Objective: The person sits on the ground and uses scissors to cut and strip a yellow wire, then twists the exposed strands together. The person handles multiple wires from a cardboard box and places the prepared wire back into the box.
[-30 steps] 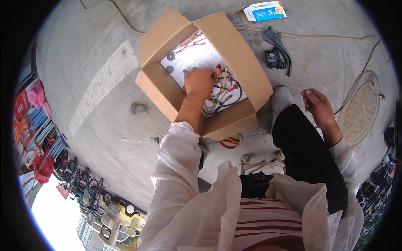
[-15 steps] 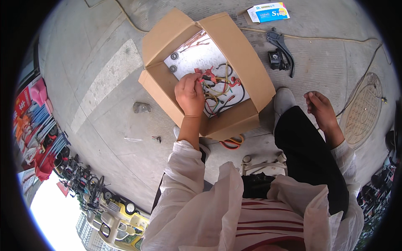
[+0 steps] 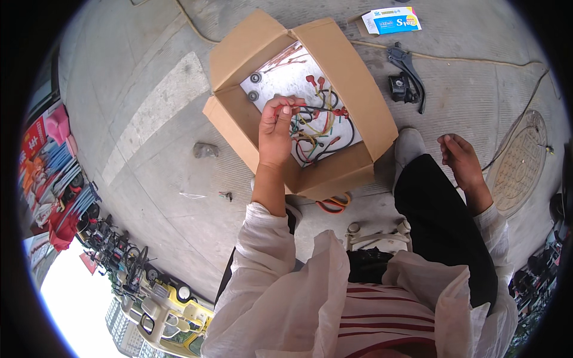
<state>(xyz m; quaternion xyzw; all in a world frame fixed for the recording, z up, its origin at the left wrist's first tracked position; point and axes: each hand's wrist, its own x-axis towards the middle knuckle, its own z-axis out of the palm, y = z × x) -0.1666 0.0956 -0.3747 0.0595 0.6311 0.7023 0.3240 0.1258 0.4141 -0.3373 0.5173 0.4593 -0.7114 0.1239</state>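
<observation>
My left hand is inside an open cardboard box, its thumb and fingers pinched on a red and black wire. The wire's far part runs among other wires beside the hand, so its full length is hard to trace. Under and beside the hand lies a tangle of black, yellow, green and red wires, some with red connectors. They rest on a white panel in the box. My right hand hovers above the ground beyond my right knee, loosely curled, with nothing visible in it.
Two small black round parts and several copper-coloured strips lie in the box. Right of it are a grey hand tool, a black part and a blue-white carton. Orange-handled scissors lie at the near side.
My left hand has turned upright and now pinches a red and black wire. The red connectors that were at its fingertips lie farther back on the panel. My right hand has barely moved.
</observation>
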